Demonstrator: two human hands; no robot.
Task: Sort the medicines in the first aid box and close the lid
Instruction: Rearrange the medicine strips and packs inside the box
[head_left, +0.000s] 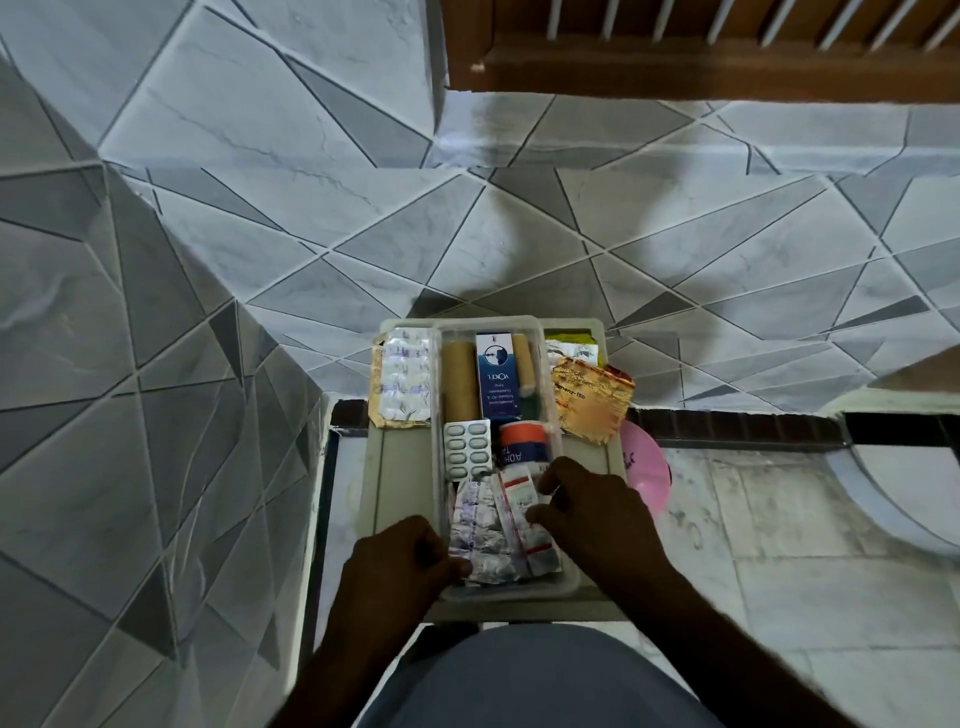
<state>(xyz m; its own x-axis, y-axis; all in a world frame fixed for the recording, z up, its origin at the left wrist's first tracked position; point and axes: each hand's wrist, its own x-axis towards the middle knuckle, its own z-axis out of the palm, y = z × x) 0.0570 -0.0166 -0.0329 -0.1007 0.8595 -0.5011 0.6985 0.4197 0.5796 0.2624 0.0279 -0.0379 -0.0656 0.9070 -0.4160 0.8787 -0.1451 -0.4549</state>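
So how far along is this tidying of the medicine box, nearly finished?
Partway, I'd say. The blue carton, tan rolls and a white blister pack already lie neatly in the clear tray. Both hands, left and right, are on the loose strips at the near end. Foil strips lie outside the tray, and no lid is on.

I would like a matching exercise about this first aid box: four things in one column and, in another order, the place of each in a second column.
Things:
1. blue carton
2. gold foil strip
3. pink disc
4. white blister pack

Places:
A. outside the box, at its right edge
B. in the clear tray, at the far end between two tan rolls
C. in the clear tray, left of the tape roll
D. in the box's right section, sticking out over the rim

Pairs: 1-B, 2-D, 3-A, 4-C
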